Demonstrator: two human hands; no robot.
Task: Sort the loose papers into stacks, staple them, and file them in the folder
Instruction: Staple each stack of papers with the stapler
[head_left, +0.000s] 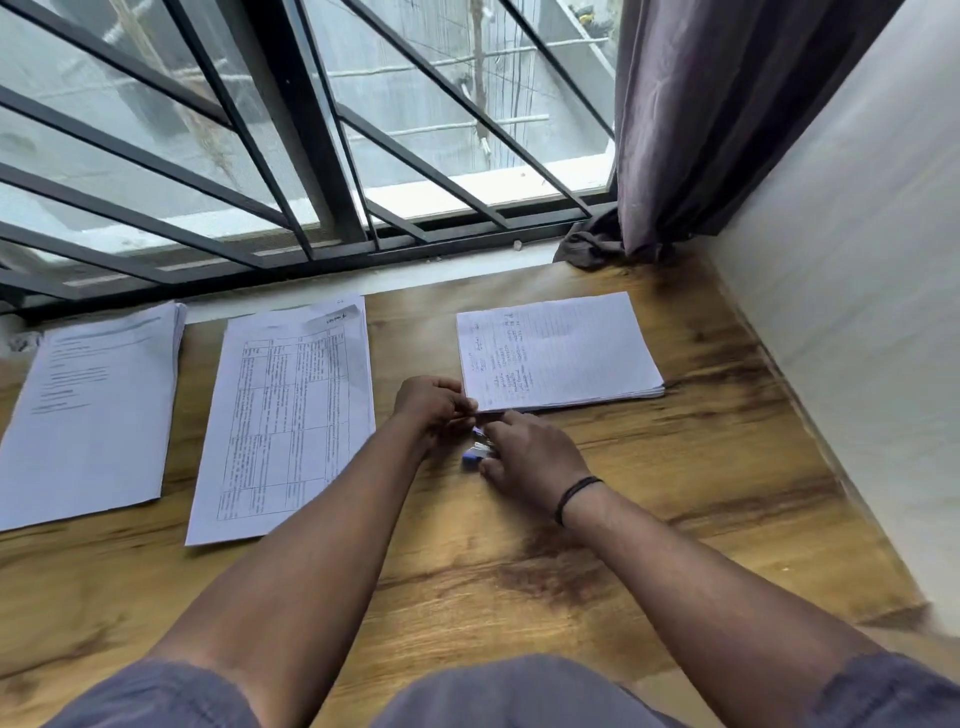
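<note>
Wooden desk is bearing 3 stacks; my left hand is pinching the handwritten stack corner, my right hand is gripping the stapler.

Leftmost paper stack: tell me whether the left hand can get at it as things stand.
Probably yes. The left hand pinches the handwritten stack's corner, but only bare table and the flat middle stack separate it from the leftmost stack.

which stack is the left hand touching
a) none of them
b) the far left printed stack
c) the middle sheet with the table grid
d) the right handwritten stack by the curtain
d: the left hand pinches the near left corner of the handwritten stack, while the right hand rests on a small blue and white stapler just below it.
</note>
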